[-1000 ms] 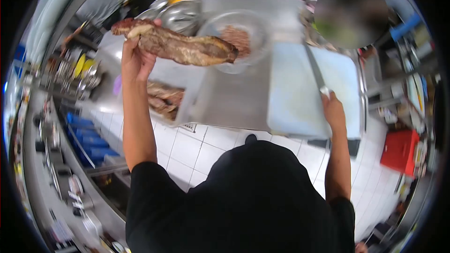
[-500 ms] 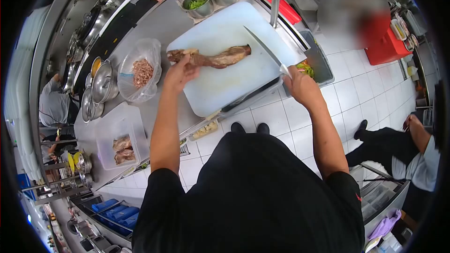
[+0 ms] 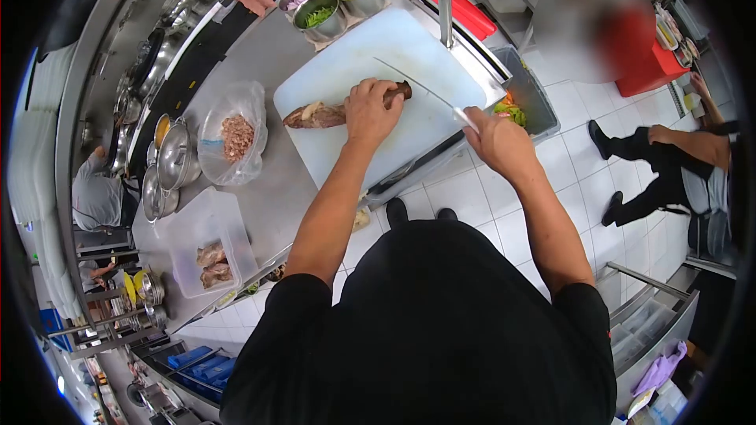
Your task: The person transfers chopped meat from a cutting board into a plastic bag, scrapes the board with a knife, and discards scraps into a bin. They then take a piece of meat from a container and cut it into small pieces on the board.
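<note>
A long brown piece of meat [image 3: 315, 116] lies across the white cutting board [image 3: 417, 39]. My left hand [image 3: 372, 112] rests over it towards its right end, fingers curled round it and hiding that stretch. The dark right tip sticks out past my fingers. In my right hand [image 3: 502, 142], at the board's right edge, is a kitchen knife [image 3: 431, 93] gripped by its white handle. Its long thin blade points up and left above the board, passing close to the meat's right end.
Metal pots [image 3: 321, 20] of chopped vegetables stand behind the board. To the left are a plastic bag of diced meat [image 3: 237, 138], metal bowls [image 3: 178, 153] and a clear tub [image 3: 185, 267] with meat pieces. A grey bin [image 3: 543, 102] is at right; another person [image 3: 669, 157] stands beyond.
My left hand has slid right along the meat, from its left end towards its right end. The knife has shifted slightly up and left. The person at right has moved.
</note>
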Available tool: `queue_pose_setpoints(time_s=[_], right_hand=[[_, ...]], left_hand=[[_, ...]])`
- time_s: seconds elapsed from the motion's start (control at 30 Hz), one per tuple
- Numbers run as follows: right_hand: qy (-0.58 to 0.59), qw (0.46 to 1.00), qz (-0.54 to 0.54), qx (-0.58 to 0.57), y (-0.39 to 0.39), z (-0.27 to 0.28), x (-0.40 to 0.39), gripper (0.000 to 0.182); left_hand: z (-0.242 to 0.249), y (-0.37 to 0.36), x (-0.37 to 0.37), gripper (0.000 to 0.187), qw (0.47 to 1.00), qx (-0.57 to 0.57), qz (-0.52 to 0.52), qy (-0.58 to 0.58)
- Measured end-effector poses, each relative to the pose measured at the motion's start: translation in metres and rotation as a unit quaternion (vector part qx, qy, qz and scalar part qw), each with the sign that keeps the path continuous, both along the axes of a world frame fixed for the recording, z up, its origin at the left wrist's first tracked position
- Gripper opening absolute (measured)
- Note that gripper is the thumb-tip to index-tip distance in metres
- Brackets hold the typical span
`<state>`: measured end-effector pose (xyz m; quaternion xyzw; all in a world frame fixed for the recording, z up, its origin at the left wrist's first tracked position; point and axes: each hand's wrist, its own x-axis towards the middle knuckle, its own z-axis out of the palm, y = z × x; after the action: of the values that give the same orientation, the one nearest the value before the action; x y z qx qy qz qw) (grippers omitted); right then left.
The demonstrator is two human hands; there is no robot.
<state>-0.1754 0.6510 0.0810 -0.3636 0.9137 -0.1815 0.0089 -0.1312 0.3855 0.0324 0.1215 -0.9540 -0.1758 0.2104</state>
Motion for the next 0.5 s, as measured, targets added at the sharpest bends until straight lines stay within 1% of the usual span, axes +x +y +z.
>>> queue_pose_setpoints(time_s=[0.07,0.17,0.27,0.33,0.37,0.5], right_hand=[[0.010,1.000,0.004,0.001,-0.002,0.012,0.011,0.025],[0.020,0.999,0.005,0.037,-0.003,0.026,0.024,0.026],[0.017,0.996,0.007,0.082,0.011,0.040,0.035,0.021],[0.014,0.992,-0.011,0.127,0.021,0.053,0.044,0.018],[0.012,0.989,-0.020,0.149,0.022,0.055,0.047,0.016],[-0.011,0.989,-0.002,0.150,0.011,0.044,0.036,0.012]], left_hand=[[-0.009,-0.003,0.004,0.024,0.999,-0.008,-0.016,0.027],[-0.009,-0.002,0.006,0.024,0.999,-0.016,-0.018,0.037],[-0.011,-0.003,0.007,0.025,0.999,-0.012,-0.017,0.035],[-0.009,-0.002,0.008,0.024,0.999,-0.004,-0.019,0.035],[-0.008,-0.002,0.008,0.024,0.999,0.000,-0.019,0.035],[-0.007,-0.001,0.005,0.023,0.999,0.006,-0.024,0.021]])
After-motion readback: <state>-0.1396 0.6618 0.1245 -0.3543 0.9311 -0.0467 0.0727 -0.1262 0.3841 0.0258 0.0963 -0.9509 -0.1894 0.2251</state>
